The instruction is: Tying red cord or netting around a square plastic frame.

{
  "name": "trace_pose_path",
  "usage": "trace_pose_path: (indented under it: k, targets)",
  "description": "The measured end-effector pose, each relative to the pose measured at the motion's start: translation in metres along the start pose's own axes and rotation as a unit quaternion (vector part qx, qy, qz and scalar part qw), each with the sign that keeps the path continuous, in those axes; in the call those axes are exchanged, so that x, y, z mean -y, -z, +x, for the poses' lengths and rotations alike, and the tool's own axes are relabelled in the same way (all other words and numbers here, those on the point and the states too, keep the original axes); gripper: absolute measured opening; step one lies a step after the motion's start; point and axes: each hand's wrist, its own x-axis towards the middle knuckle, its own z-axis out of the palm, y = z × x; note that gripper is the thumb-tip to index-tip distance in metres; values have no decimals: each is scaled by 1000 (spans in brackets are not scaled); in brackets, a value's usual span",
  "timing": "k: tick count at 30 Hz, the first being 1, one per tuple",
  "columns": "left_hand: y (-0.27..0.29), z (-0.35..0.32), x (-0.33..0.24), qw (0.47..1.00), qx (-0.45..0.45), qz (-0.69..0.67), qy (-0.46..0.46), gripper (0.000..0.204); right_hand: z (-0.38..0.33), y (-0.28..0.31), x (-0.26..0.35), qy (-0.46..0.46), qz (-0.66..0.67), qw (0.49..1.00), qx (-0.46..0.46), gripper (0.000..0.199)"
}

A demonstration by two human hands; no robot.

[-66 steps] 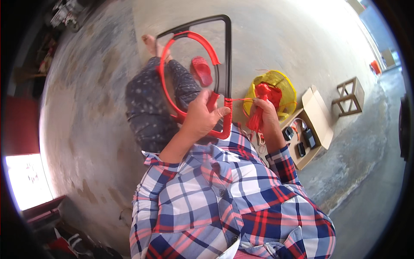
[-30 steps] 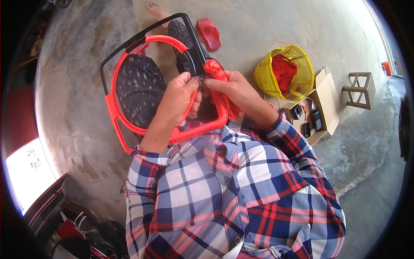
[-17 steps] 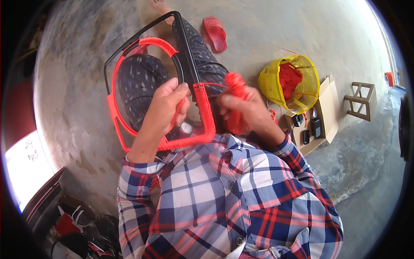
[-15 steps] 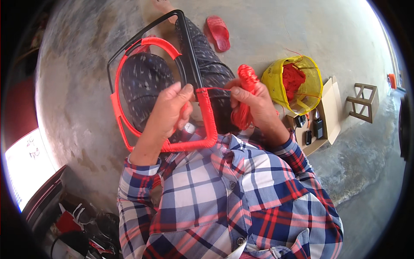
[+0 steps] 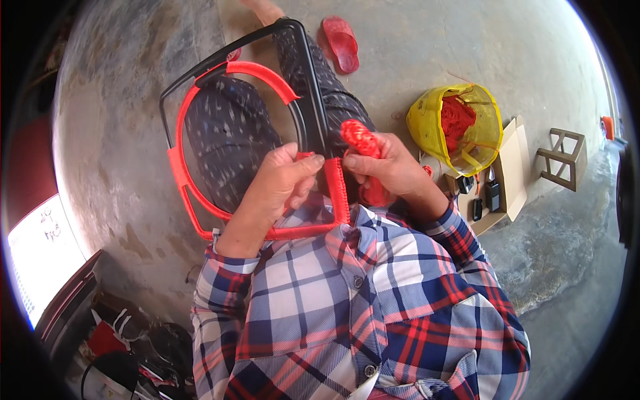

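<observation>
A black metal frame [image 5: 308,100], partly wrapped in red cord, rests across my lap. My left hand [image 5: 277,185] pinches the frame's upright bar where the red wrapping [image 5: 338,192] ends. My right hand [image 5: 390,167] holds a small bundle of red cord [image 5: 359,137] just right of that bar, with the cord running onto the bar. The wrapped part [image 5: 183,183] curves round the left and bottom of the frame. My legs in dark patterned trousers show through the frame.
A yellow bucket [image 5: 427,123] with red cord in it stands on the concrete floor to my right. Beside it lies an open cardboard box [image 5: 513,167] with small dark tools. A red sandal [image 5: 340,41] lies ahead; a small wooden stool [image 5: 563,160] stands far right.
The frame has been turned and lowered onto my lap. My right hand has brought the cord bundle up to the upright bar, and my left hand has shifted to pinch that bar.
</observation>
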Motion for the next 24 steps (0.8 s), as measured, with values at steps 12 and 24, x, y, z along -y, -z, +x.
trace_pose_path:
  k: [12,24]
  targets:
    - [12,9,9,976,-86,-145,-135,14,15,30,56,401,-550,669,-299,22]
    - [17,6,14,970,17,-163,-179,28,39,-10,8,222,-27,970,-93,5]
